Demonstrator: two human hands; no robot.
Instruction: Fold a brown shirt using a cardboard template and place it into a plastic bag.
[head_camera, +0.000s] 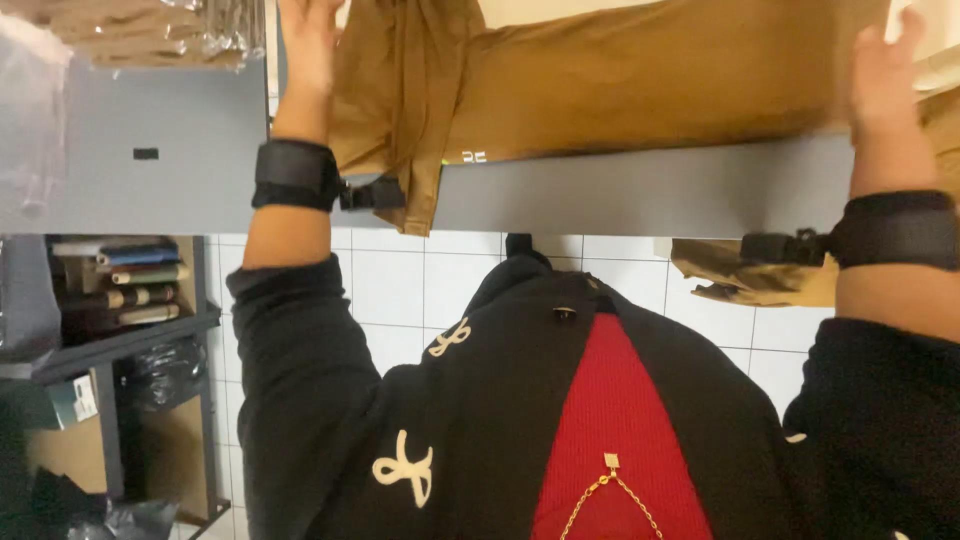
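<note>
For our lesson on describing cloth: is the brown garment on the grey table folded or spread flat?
Partly folded. The brown garment lies along the grey table, one end doubled into hanging pleats, with the left hand and right hand resting on it.

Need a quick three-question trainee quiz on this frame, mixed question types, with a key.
1. True or false: both hands rest on the tan garment.
2. What does each wrist wear? A) black band B) metal watch C) nothing
3. Fill in: the garment lies on a ____ table.

Key: 1 true, left hand and right hand press flat on it, one at each end. 2 A. 3 grey.
</note>
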